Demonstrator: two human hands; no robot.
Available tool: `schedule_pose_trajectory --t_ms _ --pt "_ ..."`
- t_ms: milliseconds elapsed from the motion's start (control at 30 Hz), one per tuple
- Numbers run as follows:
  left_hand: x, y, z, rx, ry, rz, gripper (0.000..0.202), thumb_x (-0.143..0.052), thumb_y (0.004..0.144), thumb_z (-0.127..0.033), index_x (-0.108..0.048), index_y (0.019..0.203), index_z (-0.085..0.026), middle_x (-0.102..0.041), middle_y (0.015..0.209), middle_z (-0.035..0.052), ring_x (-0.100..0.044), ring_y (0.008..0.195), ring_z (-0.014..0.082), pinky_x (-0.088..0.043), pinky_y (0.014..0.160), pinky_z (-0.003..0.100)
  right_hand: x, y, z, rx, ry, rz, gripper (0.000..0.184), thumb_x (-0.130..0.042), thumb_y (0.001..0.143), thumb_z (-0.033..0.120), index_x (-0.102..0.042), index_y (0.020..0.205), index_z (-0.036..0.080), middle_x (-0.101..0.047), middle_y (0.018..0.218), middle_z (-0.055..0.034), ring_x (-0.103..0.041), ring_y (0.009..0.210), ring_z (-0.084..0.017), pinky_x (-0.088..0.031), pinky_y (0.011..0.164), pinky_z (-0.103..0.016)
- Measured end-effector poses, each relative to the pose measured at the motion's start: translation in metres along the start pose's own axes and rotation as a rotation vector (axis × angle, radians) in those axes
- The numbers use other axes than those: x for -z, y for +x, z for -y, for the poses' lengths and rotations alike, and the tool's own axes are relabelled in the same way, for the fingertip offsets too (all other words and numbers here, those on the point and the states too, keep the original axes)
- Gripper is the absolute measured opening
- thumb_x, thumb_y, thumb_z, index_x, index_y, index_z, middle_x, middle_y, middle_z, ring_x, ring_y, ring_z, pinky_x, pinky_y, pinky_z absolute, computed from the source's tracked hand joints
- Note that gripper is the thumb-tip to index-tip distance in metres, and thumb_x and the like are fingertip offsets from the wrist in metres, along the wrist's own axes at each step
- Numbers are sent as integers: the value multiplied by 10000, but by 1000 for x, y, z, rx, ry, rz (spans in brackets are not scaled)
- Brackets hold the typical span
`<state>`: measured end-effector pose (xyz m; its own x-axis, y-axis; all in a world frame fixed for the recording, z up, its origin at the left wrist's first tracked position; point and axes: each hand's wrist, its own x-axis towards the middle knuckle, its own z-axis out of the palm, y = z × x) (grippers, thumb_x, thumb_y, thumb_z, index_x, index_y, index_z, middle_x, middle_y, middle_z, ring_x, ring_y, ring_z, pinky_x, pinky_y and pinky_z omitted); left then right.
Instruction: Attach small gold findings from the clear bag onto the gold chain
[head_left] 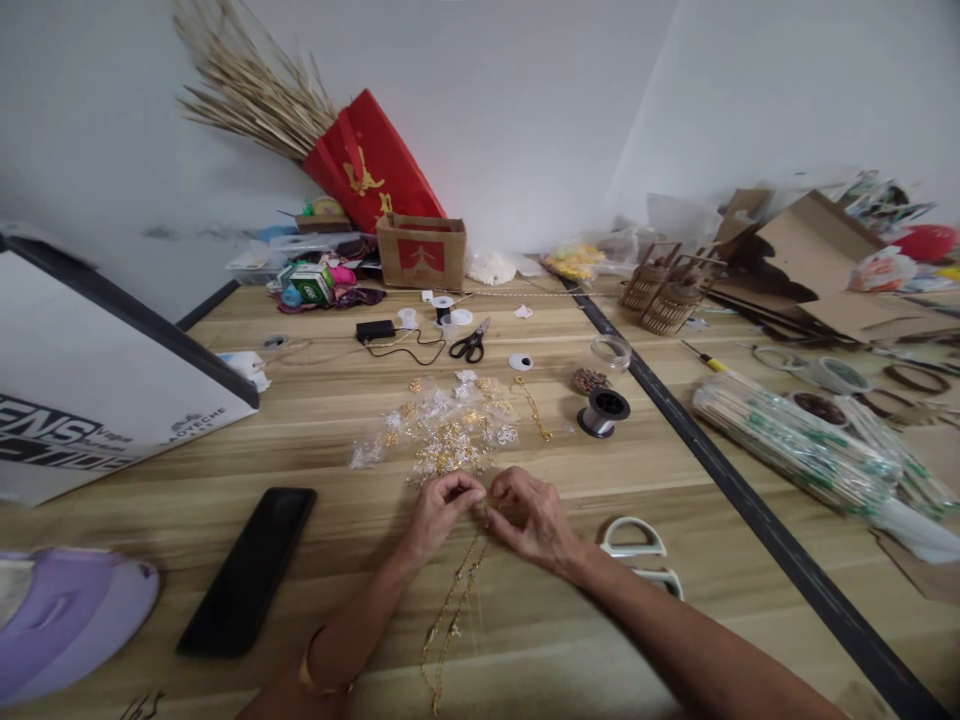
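Observation:
My left hand (442,512) and my right hand (531,518) meet at the middle of the wooden table (360,600), fingers pinched together over the top end of a gold beaded strand (450,625) that trails toward me. Just beyond my fingers lies a pile of small clear bags with gold and white beads (442,430). A loose gold chain piece (534,408) lies to the pile's right. A gold bangle sits on my left wrist.
A black phone (251,568) lies left of my hands, white-handled scissors (641,555) right. A wire spool (602,411), black scissors (471,343), a red bag (375,165), a white board (97,380), bundled sticks (810,445) and cardboard clutter surround.

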<state>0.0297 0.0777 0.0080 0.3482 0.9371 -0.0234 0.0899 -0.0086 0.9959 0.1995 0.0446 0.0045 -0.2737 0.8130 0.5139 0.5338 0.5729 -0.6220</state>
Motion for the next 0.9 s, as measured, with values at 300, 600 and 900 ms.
schedule_pose_trajectory --t_ms 300,600,900 --pt "0 -1 1 -11 -4 6 183 -651 710 -299 -620 637 -134 -571 605 0 -507 616 133 -397 600 226 -4 -2 -4 -28 54 39 93 -546 870 275 -534 842 188 -599 715 -26 -539 612 -129 -413 552 -226" --pt "0 0 2 -30 28 -17 180 -648 707 -296 -625 628 -136 -590 606 4 -515 610 135 -404 604 232 -2 -2 -6 -29 28 59 133 -487 913 257 -564 833 183 -596 716 -30 -532 625 -129 -421 582 -236" --pt "-2 0 3 -43 100 -13 174 -617 727 -309 -619 660 -148 -586 642 14 -513 644 150 -403 623 243 -1 -2 -7 -36 16 76 126 -461 914 227 -574 873 190 -599 769 -49 -557 674 -151 -435 618 -251"
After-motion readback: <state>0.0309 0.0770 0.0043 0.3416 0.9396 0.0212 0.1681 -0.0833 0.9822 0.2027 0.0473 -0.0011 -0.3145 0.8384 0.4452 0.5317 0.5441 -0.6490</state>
